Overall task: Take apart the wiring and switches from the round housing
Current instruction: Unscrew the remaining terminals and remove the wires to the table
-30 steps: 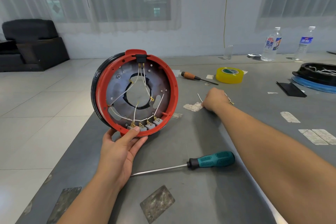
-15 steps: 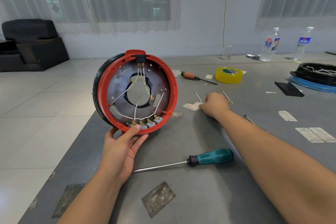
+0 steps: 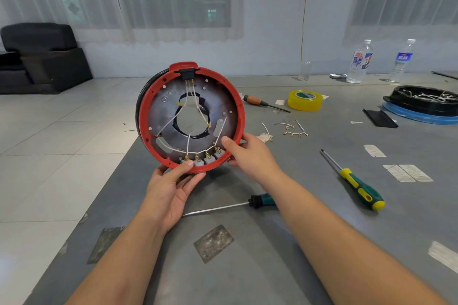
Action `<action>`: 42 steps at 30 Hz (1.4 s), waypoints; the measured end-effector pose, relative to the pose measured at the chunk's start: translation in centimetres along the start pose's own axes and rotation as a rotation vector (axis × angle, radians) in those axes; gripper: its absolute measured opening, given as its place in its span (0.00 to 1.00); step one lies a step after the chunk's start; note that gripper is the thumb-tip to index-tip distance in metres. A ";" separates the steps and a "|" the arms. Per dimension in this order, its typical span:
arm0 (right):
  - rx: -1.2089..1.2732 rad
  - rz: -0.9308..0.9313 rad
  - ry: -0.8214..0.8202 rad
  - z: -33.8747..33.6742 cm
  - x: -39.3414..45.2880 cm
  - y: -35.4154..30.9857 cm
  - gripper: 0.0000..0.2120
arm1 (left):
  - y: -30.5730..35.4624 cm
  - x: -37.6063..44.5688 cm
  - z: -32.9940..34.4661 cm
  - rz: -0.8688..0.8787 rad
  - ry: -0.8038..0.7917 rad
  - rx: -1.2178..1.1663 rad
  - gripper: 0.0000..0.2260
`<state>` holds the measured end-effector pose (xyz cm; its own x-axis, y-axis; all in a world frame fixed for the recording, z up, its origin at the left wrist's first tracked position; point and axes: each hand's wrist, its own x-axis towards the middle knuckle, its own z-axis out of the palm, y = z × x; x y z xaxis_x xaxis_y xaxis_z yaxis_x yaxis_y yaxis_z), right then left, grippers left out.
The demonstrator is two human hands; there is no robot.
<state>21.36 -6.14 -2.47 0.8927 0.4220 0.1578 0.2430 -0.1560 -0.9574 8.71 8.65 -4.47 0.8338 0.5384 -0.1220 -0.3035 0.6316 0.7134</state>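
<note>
My right forearm covers most of the teal screwdriver (image 3: pixel 262 200) handle at lower centre. My left hand (image 3: pixel 171 188) fingers hide behind the housing (image 3: pixel 190 116) rim. Bottle (image 3: pixel 359 60) labels, upper right, are too small to read.

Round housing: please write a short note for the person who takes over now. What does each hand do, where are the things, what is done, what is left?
Left hand: holds the housing upright by its lower rim, thumb by the switches.
Right hand: grips the lower right rim, thumb inside near the right switch.
Done: some loose wires with terminals lie on the table to the right.
Left: four switches sit in a row at the bottom, white wires run to them and to the black top connector.
Tools: teal screwdriver below the housing, green-yellow screwdriver to the right.
</note>
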 end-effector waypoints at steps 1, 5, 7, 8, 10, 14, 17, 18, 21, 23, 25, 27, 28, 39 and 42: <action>-0.022 0.001 0.020 0.4 -0.1 0.1 0.12 | 0.0 -0.1 0.1 -0.007 -0.003 0.001 0.34; 0.021 0.050 0.049 1.1 -0.1 0.7 0.08 | -0.1 0.0 0.1 -0.047 -0.040 0.027 0.28; 0.018 0.020 0.069 1.2 -0.2 0.7 0.07 | -0.2 0.2 0.0 -0.054 -0.048 0.035 0.28; 0.006 0.001 0.085 1.1 -0.1 0.8 0.05 | -0.3 0.2 -0.1 -0.056 -0.050 0.039 0.27; 0.009 -0.021 0.113 0.8 0.1 1.0 0.03 | -0.3 0.5 -0.3 -0.071 -0.066 0.047 0.23; 0.070 -0.022 0.139 0.1 0.2 1.2 0.06 | -0.1 0.7 -0.6 -0.127 -0.113 0.082 0.21; 0.048 -0.061 0.140 0.0 0.2 1.3 0.09 | -0.2 0.8 -0.7 -0.145 -0.088 0.086 0.23; 0.034 -0.074 0.140 0.0 0.2 1.3 0.09 | -0.3 0.9 -0.8 -0.145 -0.079 0.081 0.22; 0.028 -0.078 0.128 0.0 0.2 1.3 0.10 | -0.4 1.1 -0.9 -0.148 -0.052 0.079 0.19; 0.017 -0.081 0.119 0.0 0.1 1.2 0.10 | -0.3 1.1 -0.9 -0.140 -0.039 0.092 0.18; -0.005 -0.088 0.095 -0.1 0.1 1.1 0.10 | -0.2 1.0 -0.8 -0.116 -0.029 0.105 0.18; -0.045 -0.088 0.043 -0.6 0.1 0.9 0.12 | -0.2 0.9 -0.8 -0.092 -0.011 0.114 0.18; -0.072 -0.081 0.015 -0.9 0.0 0.8 0.15 | -0.1 0.9 -0.7 -0.084 -0.003 0.113 0.19; -0.775 -0.372 -0.211 -7.9 -3.5 1.3 0.14 | -0.2 0.8 -0.5 -0.069 0.030 0.097 0.19; -0.875 -0.482 -0.317 -9.1 -4.9 1.6 0.20 | -0.2 1.0 -0.6 -0.066 0.026 0.086 0.17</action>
<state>20.81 -16.58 -2.55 0.5192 0.8060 0.2841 0.8489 -0.4478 -0.2809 9.29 9.39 -5.14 0.8380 0.5121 -0.1882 -0.2063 0.6168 0.7596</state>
